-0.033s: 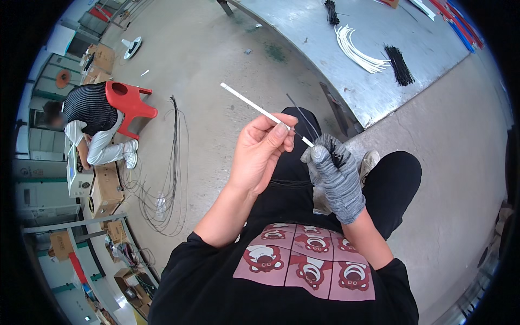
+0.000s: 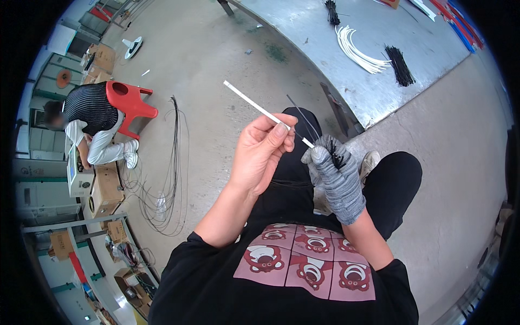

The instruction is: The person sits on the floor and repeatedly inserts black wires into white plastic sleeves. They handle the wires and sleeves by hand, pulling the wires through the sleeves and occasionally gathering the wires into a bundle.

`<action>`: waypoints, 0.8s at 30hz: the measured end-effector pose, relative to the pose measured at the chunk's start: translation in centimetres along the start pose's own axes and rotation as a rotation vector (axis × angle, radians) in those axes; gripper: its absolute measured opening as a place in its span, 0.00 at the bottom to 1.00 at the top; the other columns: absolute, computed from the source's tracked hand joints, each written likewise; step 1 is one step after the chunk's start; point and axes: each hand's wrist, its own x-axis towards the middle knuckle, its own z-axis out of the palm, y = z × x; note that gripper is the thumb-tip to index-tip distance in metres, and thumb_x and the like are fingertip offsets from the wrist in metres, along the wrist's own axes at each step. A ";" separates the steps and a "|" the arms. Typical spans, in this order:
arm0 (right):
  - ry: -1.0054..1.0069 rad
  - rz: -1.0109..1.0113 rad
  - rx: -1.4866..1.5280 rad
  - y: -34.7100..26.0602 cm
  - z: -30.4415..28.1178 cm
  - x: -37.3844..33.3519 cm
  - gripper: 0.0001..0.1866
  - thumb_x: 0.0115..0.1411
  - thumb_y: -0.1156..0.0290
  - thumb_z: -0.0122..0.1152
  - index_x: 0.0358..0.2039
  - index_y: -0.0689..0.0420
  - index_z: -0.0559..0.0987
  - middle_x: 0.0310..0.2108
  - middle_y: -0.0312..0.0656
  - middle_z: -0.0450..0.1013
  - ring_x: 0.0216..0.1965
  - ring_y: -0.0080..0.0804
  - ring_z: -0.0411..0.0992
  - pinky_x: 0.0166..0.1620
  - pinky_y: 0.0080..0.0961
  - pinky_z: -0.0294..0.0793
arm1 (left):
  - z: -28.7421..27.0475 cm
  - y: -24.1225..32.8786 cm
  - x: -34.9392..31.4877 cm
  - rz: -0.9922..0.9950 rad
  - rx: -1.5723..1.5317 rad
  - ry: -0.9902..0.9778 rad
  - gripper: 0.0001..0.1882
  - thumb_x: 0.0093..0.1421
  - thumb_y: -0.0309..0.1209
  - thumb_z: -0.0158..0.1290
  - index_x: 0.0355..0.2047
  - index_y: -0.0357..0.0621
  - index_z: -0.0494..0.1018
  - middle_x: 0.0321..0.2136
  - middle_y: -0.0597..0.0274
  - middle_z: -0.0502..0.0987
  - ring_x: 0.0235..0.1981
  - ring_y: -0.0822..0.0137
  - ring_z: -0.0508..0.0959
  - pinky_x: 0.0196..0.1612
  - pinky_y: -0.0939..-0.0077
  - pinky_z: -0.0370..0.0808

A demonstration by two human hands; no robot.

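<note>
My bare left hand (image 2: pixel 266 143) pinches a thin white tube (image 2: pixel 252 103) between thumb and fingers. The tube slants up and to the left. My right hand (image 2: pixel 338 176), in a grey knitted glove, is closed on several thin black wires (image 2: pixel 337 155). A short white piece of tube (image 2: pixel 307 142) sticks out by the right thumb and points at my left fingers. Between the two hands runs a thin dark wire; whether it enters the long tube is hidden by my fingertips. More dark wire ends (image 2: pixel 303 116) rise past the right hand.
On the metal table (image 2: pixel 346 86) ahead to the right lie white tubes (image 2: pixel 357 51) and bundles of black wires (image 2: pixel 399 66). A loose coil of black cable (image 2: pixel 174 157) lies on the floor to the left. Beyond it, a person sits on a red stool (image 2: pixel 125 103) beside cardboard boxes (image 2: pixel 105 189).
The far end of the white tube has shifted slightly to the right and up. Both hands keep their grips almost unmoved.
</note>
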 end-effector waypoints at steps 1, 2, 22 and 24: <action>-0.011 -0.003 -0.015 0.0 -0.1 0.0 0.08 0.62 0.67 0.53 0.29 0.57 0.74 0.21 0.28 0.65 0.24 0.12 0.60 0.27 0.12 0.62 | 0.0 0.0 0.0 -0.002 -0.011 -0.002 0.10 0.60 0.28 0.52 0.40 0.35 0.73 0.27 0.64 0.73 0.27 0.76 0.72 0.33 0.84 0.71; -0.007 -0.001 -0.020 -0.3 0.1 0.0 0.09 0.62 0.68 0.52 0.28 0.58 0.74 0.22 0.29 0.66 0.24 0.13 0.61 0.29 0.13 0.63 | -0.1 -0.1 -0.1 -0.004 -0.023 -0.004 0.10 0.60 0.28 0.52 0.40 0.35 0.73 0.27 0.64 0.73 0.27 0.76 0.72 0.33 0.84 0.71; -0.058 -0.040 0.027 -0.2 -0.3 0.0 0.11 0.63 0.64 0.52 0.31 0.59 0.72 0.20 0.31 0.66 0.22 0.17 0.62 0.27 0.17 0.64 | -0.4 0.5 0.1 0.095 0.290 -0.157 0.08 0.60 0.28 0.52 0.33 0.33 0.72 0.30 0.62 0.68 0.26 0.74 0.69 0.30 0.83 0.67; -0.052 0.046 0.098 -0.3 -0.3 0.0 0.10 0.63 0.65 0.52 0.31 0.58 0.71 0.21 0.29 0.64 0.22 0.14 0.59 0.26 0.14 0.62 | -0.4 0.7 0.3 0.129 0.299 -0.155 0.08 0.60 0.28 0.51 0.33 0.34 0.72 0.30 0.62 0.68 0.27 0.75 0.68 0.30 0.82 0.67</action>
